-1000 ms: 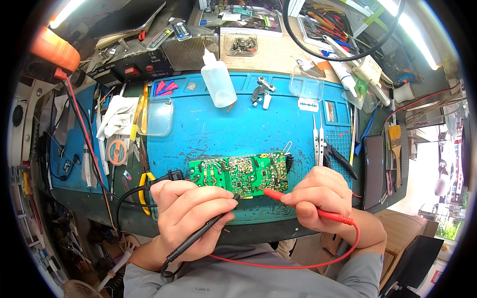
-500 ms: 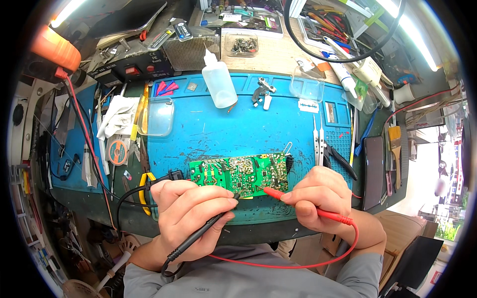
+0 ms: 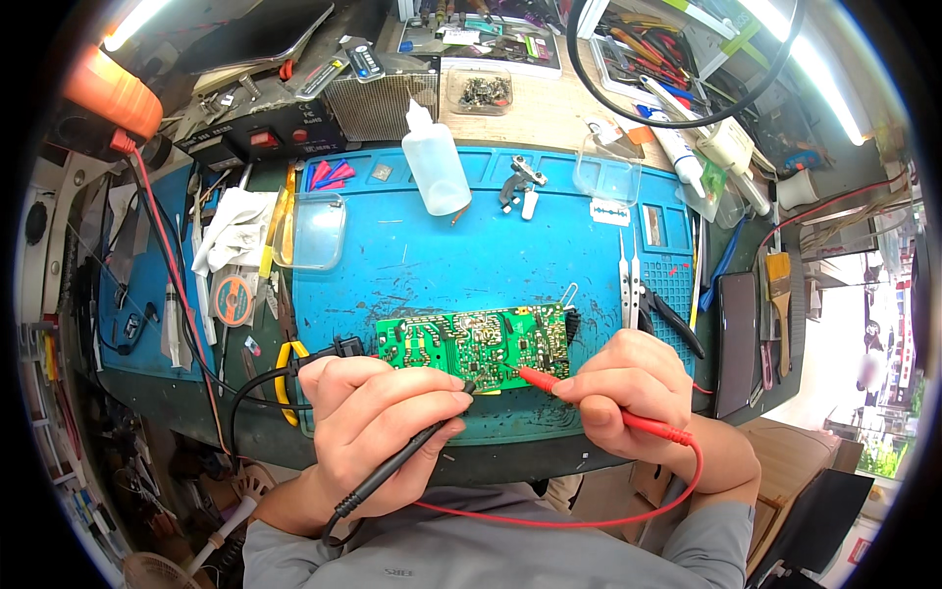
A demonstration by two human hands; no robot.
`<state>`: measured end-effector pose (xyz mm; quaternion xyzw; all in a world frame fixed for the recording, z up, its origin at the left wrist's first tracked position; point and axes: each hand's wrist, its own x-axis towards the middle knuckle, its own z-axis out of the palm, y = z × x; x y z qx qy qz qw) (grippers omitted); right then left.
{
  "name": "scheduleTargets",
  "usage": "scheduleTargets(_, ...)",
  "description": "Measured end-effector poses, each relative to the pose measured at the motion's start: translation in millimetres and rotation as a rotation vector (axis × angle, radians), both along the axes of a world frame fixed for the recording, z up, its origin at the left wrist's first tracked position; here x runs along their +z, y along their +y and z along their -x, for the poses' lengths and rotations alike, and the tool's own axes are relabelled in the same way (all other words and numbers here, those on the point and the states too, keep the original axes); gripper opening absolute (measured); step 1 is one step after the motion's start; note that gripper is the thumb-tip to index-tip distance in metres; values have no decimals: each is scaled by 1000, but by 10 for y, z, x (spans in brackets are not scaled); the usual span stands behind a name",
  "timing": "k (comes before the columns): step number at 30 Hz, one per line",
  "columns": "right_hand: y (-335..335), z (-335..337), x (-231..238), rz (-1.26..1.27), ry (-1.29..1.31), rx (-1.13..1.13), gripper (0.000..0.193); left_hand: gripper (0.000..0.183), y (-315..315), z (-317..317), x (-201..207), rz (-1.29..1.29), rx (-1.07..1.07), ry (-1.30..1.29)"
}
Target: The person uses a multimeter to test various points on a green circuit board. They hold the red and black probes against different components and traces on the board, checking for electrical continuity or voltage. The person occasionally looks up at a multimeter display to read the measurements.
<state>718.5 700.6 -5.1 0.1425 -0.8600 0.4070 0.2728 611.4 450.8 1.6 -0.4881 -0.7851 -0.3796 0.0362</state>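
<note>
A green circuit board (image 3: 417, 339) lies on the blue work mat (image 3: 392, 255), its solder side up. My left hand (image 3: 378, 417) is closed round a black test probe (image 3: 397, 458), whose tip reaches the board's near edge. Between the fingers of my right hand (image 3: 633, 388) is a red test probe (image 3: 538, 379), tilted so that its point is over the right part of the board. I cannot tell whether either tip touches a contact. A red lead (image 3: 589, 523) loops from the red probe across my front. A black plug (image 3: 346, 347) sits by the board's left end.
Tweezers (image 3: 629, 280) and black-handled pliers (image 3: 672, 319) lie right of the board. Behind it stand a translucent squeeze bottle (image 3: 437, 167) and a small metal clamp-like part (image 3: 522, 182). An orange meter (image 3: 113, 93) is at the far left, and a phone (image 3: 738, 339) at the right.
The red probe's tip has shifted very slightly left and up over the board. The view has shifted a little; the left hand and black probe look unchanged.
</note>
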Motion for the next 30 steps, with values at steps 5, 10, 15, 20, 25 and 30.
scheduleTargets(5, -3, 6, -2, -5, 5, -4, 12, 16, -1, 0, 1, 6, 4, 4)
scheduleTargets(10, -1, 8, 5, -9, -2, 5, 12, 16, -1, -5, -3, 1, 9, 4)
scheduleTargets(15, -14, 6, -2, -7, 5, -4, 11, 16, 2, -1, 2, 3, 2, 11)
scheduleTargets(20, -31, 12, -15, 3, 20, -24, 11, 16, -3, 0, -2, 2, -3, 9)
scheduleTargets(25, -43, 12, -10, 9, 23, -29, 12, 16, 1, -1, 1, -3, -4, 6)
scheduleTargets(30, -37, 12, -18, 8, 25, -19, 12, 16, 7, -4, 1, -9, -2, 7)
